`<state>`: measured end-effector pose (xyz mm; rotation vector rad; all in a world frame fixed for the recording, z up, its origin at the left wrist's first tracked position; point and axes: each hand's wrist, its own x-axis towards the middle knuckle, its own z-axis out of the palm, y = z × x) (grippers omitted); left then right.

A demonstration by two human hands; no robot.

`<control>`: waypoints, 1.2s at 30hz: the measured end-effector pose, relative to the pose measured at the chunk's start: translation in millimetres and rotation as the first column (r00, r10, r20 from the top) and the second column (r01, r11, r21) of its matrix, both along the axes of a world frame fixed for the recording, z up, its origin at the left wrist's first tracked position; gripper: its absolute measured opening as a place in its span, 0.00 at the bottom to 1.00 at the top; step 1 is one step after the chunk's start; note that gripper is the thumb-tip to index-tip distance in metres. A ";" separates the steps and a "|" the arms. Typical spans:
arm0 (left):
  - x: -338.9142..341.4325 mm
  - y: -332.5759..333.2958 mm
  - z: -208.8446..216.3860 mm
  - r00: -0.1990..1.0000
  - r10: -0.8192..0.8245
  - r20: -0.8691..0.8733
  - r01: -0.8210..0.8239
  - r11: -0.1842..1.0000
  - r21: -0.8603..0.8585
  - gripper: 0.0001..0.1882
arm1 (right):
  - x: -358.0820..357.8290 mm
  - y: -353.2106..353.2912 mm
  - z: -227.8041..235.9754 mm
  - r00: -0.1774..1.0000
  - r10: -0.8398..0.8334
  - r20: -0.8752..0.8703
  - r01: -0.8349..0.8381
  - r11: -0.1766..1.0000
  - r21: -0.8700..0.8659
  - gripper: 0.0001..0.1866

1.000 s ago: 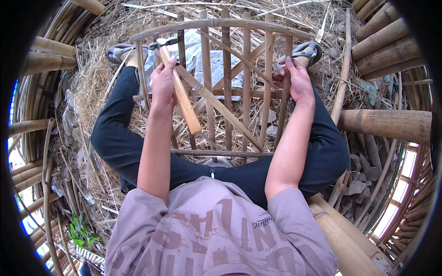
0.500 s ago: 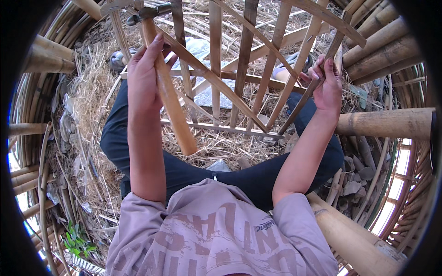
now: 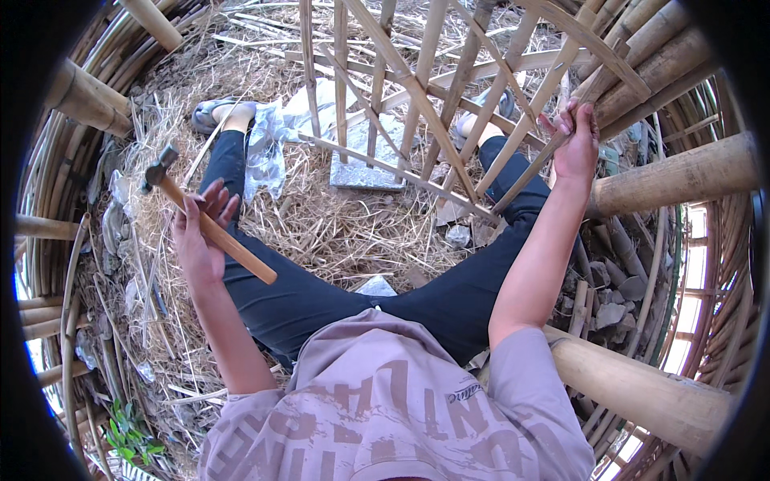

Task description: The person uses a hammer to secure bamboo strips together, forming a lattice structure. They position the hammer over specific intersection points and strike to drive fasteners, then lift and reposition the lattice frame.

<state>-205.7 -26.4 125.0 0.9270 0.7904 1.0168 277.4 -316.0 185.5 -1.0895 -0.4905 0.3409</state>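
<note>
My left hand [image 3: 199,244] holds a hammer [image 3: 237,250] by its wooden handle, loosely, between the thumb and some spread fingers. The metal head points up and away to the left, and the handle's butt end hangs over my left thigh. With my right hand [image 3: 576,152] I grip an outer slat on the right side of a bamboo lattice frame [image 3: 417,92]. That frame is made of crossed split slats and stands tilted in front of me, its lower left corner raised off the straw. Its top runs out of the picture.
Between my legs a grey stone block [image 3: 365,180] lies on straw, with clear plastic sheeting [image 3: 269,152] beside it. Thick bamboo poles [image 3: 674,176] jut in from the right. Broken stones [image 3: 613,309] lie by my right thigh, and a green plant [image 3: 128,433] grows at lower left.
My left hand has come off the frame's left side and moved left and nearer with the hammer. The lattice has shifted right and tilted, uncovering the stone block and plastic. My right hand still grips it.
</note>
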 end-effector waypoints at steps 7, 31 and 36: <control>25.3 -23.1 -75.6 0.993 0.080 0.090 -0.061 0.979 -0.196 0.14 | 25.2 5.9 -14.2 0.981 -0.183 0.071 0.180 0.983 0.046 0.17; 54.3 -23.4 -174.8 0.983 -0.180 -0.024 0.141 0.837 -0.528 0.14 | 75.0 58.8 -101.6 0.948 -0.306 -0.089 0.317 0.933 0.172 0.20; 49.0 -10.6 -187.7 0.980 -0.196 0.031 0.182 0.824 -0.536 0.15 | 59.9 55.7 -100.8 0.958 -0.282 -0.055 0.288 0.940 0.182 0.21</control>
